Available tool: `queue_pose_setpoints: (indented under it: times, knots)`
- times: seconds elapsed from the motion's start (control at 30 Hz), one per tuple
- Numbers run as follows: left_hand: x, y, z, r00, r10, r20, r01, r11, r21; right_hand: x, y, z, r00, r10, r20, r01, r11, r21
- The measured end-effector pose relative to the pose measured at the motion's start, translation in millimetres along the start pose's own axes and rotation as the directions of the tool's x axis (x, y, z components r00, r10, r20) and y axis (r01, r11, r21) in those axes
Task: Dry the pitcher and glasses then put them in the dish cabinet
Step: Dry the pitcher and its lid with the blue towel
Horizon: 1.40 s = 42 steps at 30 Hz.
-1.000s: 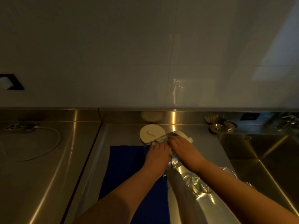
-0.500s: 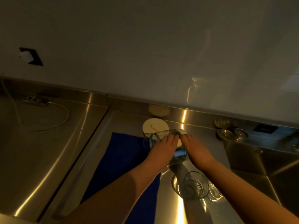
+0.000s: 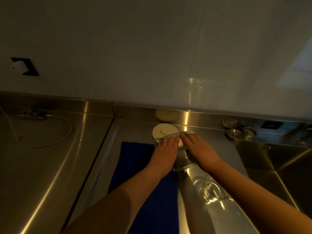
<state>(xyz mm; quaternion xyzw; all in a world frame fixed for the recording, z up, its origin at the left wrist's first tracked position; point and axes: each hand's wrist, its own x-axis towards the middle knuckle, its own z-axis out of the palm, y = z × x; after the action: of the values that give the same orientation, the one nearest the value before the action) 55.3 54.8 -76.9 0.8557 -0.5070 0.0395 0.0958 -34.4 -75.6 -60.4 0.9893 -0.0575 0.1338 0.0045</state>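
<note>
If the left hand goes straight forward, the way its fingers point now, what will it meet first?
Probably the white lid. The left hand lies on the glass pitcher, fingers pointing toward the wall, and the lid sits just past the fingertips. How far the lid lies below the hand is unclear.

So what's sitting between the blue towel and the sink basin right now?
In the head view: both hands, left and right, gripping the clear pitcher, with glasses nearer on bare steel.
</note>
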Motion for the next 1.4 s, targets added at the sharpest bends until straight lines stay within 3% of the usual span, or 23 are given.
queue_pose_setpoints:
  times: [0.3, 0.47, 0.67, 0.77, 0.9, 1.1, 1.3, 1.4]
  knots:
    - [-24.3, -49.0, -0.7, 0.979, 0.056, -0.197, -0.054, 0.998, 0.013, 31.7, -60.4, -1.0, 0.999, 0.003, -0.032, -0.003, 1.0, 0.019]
    - [-31.3, -63.8, -4.8, 0.982, 0.082, -0.167, -0.077, 0.996, 0.037, 32.8, -65.9, -1.3, 1.0, 0.024, 0.019, -0.024, 1.0, 0.013]
    - [-33.5, -85.8, -6.0, 0.987, 0.062, -0.149, -0.062, 0.998, 0.008, 26.4, -61.1, -1.5, 0.969, 0.248, -0.009, -0.245, 0.961, 0.129]
    - [-31.0, -87.3, -10.4, 0.994, 0.091, -0.068, -0.094, 0.995, -0.038, 32.7, -70.8, 5.3, 0.962, 0.274, -0.013, -0.268, 0.949, 0.165]
    - [-22.7, -79.1, -9.1, 0.98, 0.162, -0.113, -0.156, 0.986, 0.06, 46.6, -88.0, 16.4, 0.957, 0.287, 0.035, -0.288, 0.939, 0.189]
    - [-23.0, -90.2, -5.4, 0.98, 0.14, -0.139, -0.148, 0.988, -0.045, 40.5, -96.6, 20.3, 0.928, 0.371, 0.022, -0.347, 0.843, 0.411]
    - [-12.6, -84.0, -14.3, 0.99, 0.089, -0.113, -0.103, 0.987, -0.125, 32.4, -99.7, 30.2, 0.933, 0.356, 0.042, -0.339, 0.837, 0.43]
    - [-6.6, -79.5, -15.5, 0.992, 0.074, -0.102, -0.081, 0.994, -0.069, 33.6, -102.9, 29.2, 0.923, 0.383, 0.037, -0.353, 0.803, 0.48]
